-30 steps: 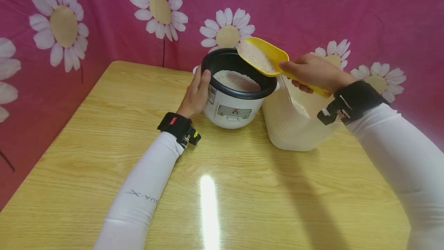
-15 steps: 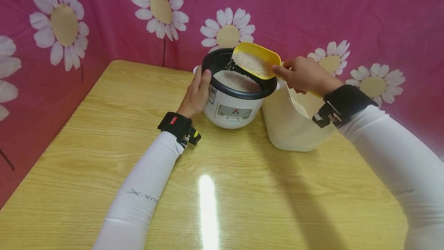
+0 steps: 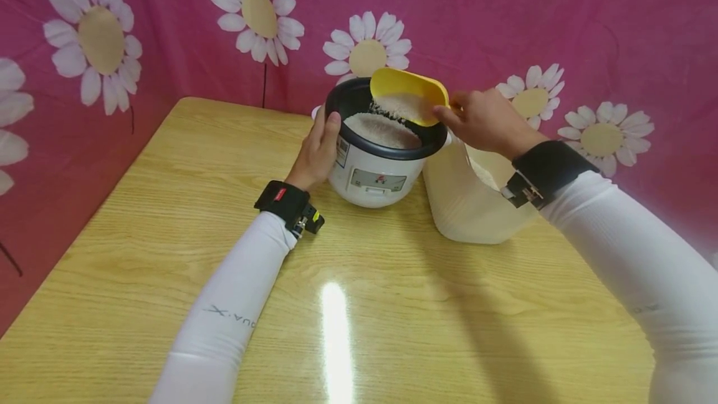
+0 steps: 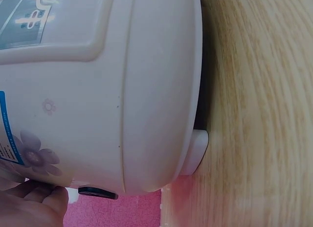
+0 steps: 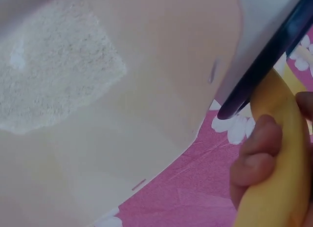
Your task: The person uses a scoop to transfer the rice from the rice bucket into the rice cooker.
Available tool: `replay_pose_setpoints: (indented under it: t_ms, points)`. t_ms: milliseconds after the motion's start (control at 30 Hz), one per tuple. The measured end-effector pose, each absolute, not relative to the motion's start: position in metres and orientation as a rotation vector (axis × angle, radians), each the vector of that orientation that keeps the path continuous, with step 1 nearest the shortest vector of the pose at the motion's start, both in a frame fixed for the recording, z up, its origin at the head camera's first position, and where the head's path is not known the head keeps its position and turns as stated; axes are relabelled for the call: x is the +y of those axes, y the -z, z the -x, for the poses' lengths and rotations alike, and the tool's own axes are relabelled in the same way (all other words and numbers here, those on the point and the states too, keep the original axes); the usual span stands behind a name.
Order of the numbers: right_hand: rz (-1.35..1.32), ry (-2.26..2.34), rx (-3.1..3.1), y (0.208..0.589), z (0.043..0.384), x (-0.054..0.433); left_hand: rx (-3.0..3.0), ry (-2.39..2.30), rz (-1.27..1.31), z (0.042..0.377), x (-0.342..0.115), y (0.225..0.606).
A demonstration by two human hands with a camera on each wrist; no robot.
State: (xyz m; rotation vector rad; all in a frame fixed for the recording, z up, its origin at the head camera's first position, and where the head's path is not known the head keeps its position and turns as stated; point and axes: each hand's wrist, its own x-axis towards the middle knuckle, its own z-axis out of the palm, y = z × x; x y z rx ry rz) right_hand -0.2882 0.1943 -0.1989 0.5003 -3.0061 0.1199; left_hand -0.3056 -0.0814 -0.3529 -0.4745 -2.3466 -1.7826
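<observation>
In the upper middle of the head view, a bright yellow scoop (image 3: pixel 405 84) is tipped over the mouth of a rice cooker (image 3: pixel 377 174). The scoop is deep and smooth, with rounded corners and a yellow handle. Pale rice lies against its lower side, and loose grains show at its lower edge, above the off-white rice (image 3: pixel 384 131) mounded in the pot.

The cooker is squat, glossy white and rounded at the base, with a thick black rim and a dark interior. Its front carries a silver-grey panel with a small red mark; the left wrist view shows mauve flower prints and a blue-edged label on the body.

The left hand (image 3: pixel 315 153) grips the cooker's left side, thumb at the rim. The right hand (image 3: pixel 483 118), right of centre, has its fingers wrapped round the scoop's handle.

Just right of the cooker stands a cream-white, slightly translucent container (image 3: pixel 477 211) with rounded corners; rice shows inside it, at the upper left of the right wrist view. Cooker and container stand on the light wood-grain table (image 3: pixel 224 161), before a magenta cloth (image 3: pixel 465 11) printed with white daisies.
</observation>
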Motion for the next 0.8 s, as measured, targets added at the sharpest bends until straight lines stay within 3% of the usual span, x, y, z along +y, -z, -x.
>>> replay_pose_setpoints:
  t_ms: [800]
  points:
    - [-0.42, -0.109, -2.855, 0.198, 0.279, 0.208, -2.343, 1.809, 0.48, 0.306, -0.081, 0.352]
